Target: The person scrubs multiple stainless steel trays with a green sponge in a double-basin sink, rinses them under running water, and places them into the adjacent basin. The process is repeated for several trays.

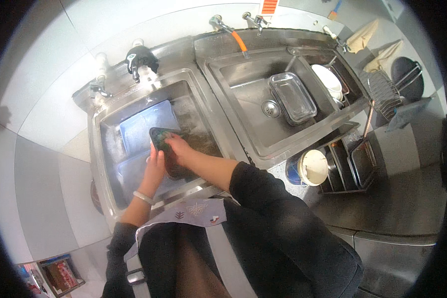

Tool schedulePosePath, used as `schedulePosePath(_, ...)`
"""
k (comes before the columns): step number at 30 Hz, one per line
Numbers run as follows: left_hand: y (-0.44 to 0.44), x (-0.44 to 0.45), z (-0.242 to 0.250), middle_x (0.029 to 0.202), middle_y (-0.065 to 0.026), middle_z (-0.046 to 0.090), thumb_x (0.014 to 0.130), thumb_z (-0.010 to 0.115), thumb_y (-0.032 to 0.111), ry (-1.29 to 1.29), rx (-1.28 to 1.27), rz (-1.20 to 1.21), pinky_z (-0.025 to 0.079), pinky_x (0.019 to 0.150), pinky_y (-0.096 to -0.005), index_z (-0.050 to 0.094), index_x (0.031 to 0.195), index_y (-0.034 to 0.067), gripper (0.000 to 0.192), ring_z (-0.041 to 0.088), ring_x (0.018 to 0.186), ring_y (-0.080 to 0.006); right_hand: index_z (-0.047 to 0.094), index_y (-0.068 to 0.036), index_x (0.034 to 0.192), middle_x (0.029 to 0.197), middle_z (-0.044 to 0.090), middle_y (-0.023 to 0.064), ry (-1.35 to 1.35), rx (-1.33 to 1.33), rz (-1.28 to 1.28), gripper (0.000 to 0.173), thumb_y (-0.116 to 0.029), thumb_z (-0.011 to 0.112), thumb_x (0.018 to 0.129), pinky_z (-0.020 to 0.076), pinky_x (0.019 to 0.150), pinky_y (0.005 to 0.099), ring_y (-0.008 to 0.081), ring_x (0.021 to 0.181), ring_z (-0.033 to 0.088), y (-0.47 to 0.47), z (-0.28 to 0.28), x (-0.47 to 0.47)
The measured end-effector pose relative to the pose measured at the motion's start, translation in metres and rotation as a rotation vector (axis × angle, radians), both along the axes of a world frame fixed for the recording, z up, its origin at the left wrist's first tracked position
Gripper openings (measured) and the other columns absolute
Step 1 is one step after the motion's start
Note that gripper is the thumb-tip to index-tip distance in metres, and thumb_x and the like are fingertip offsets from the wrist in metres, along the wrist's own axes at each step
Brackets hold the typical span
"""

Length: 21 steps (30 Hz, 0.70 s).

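My left hand [155,164] grips the left edge of a dark rectangular tray or lid [174,165], tilted over the left stainless steel sink [205,123]. My right hand [178,147] presses on the tray's upper face, its fingers on a small greenish thing that looks like a scouring pad. Beneath and behind the tray, a light blue plastic tray [149,121] lies in cloudy water. A second bluish piece [130,169] sits lower in the same sink, partly under my left hand.
Clear rectangular containers [293,97] stand in the middle sink beside its drain [270,108]. White bowls [327,82] fill part of the right basin. A white-and-blue bucket [313,167] stands below, next to a dark rack [342,164]. Taps [135,67] line the wall; one has an orange hose [239,41].
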<state>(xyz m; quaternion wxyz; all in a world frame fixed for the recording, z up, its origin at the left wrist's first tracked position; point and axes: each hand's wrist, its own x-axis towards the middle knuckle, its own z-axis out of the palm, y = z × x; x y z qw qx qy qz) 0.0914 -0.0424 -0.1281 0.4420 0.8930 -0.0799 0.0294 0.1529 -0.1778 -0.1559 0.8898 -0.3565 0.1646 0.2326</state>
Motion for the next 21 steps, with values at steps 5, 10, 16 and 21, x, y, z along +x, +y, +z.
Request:
schedulePosePath(5, -0.001, 0.018, -0.027, 0.145, -0.021, 0.041, 0.106, 0.028, 0.044, 0.211, -0.255, 0.06, 0.04, 0.103, -0.0373, 0.018, 0.156, 0.01, 0.062, 0.05, 0.125, -0.0333, 0.059, -0.012, 0.11, 0.102, 0.064, 0.0068, 0.039, 0.285, 0.365, 0.022, -0.028, 0.051, 0.098, 0.0505, 0.078, 0.0379, 0.0232, 0.089, 0.062, -0.016, 0.044, -0.028)
schedulePosePath(10, -0.013, 0.015, 0.002, 0.152, -0.0108, 0.034, 0.102, 0.031, 0.058, 0.343, -0.804, 0.099, 0.031, 0.112, -0.0382, 0.022, 0.155, 0.012, 0.071, 0.037, 0.137, -0.0261, 0.059, -0.01, 0.116, 0.105, 0.059, 0.0084, -0.337, -0.184, 0.475, 0.033, -0.034, 0.06, 0.093, 0.0456, 0.09, 0.0419, 0.0277, 0.097, 0.057, -0.034, 0.061, -0.059)
schedulePosePath(16, -0.027, 0.011, 0.03, 0.139, -0.0117, 0.051, 0.102, 0.022, 0.06, 0.531, -1.419, 0.143, 0.041, 0.104, -0.0408, 0.033, 0.152, 0.014, 0.069, 0.054, 0.12, -0.028, 0.054, -0.008, 0.128, 0.12, 0.049, 0.0244, -0.905, -0.901, 0.548, 0.051, -0.032, 0.066, 0.085, 0.0401, 0.1, 0.0462, 0.0395, 0.113, 0.05, -0.03, 0.056, -0.066)
schedulePosePath(21, -0.023, 0.012, 0.027, 0.146, -0.0128, 0.044, 0.102, 0.023, 0.059, 0.571, -1.126, 0.013, 0.037, 0.108, -0.0378, 0.034, 0.149, 0.005, 0.072, 0.048, 0.128, -0.0271, 0.053, -0.009, 0.127, 0.122, 0.052, 0.0244, -0.786, -0.895, 0.127, 0.05, -0.024, 0.069, 0.082, 0.0394, 0.101, 0.0466, 0.0417, 0.114, 0.049, -0.008, 0.039, -0.04)
